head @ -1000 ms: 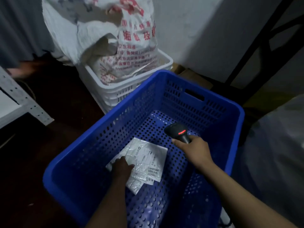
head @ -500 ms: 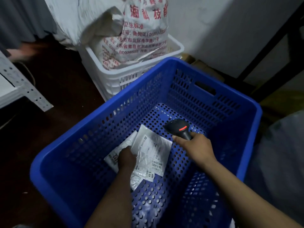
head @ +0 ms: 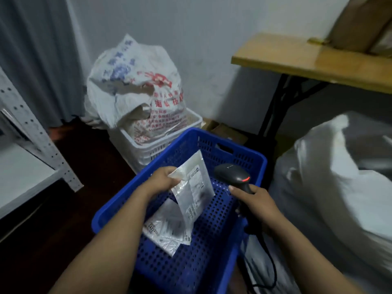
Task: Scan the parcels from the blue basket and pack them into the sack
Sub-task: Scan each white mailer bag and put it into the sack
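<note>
Parcel (head: 196, 187), in the head view, was a flat, clear plastic pouch with a white label. The left hand (head: 162, 182) held it up over the basket (head: 233, 146), pinching its upper left corner. It looked light and limp, and probably slippery. A hold on a corner or edge, clear of the label, would suit it, though the sag could bend the barcode. The right hand (head: 255, 201) was clenched round the grip of the scanner (head: 232, 177), whose head, red light on, sat just right of the parcel. In the basket, a second parcel (head: 167, 228) of the same kind lay flat on the perforated floor, near the left wall; no others showed. The sack (head: 339, 187) slumped white and soft at the right, beside the basket; its contents could not be told. Far left, a white basket (head: 148, 146) held a printed bag (head: 135, 85).
</note>
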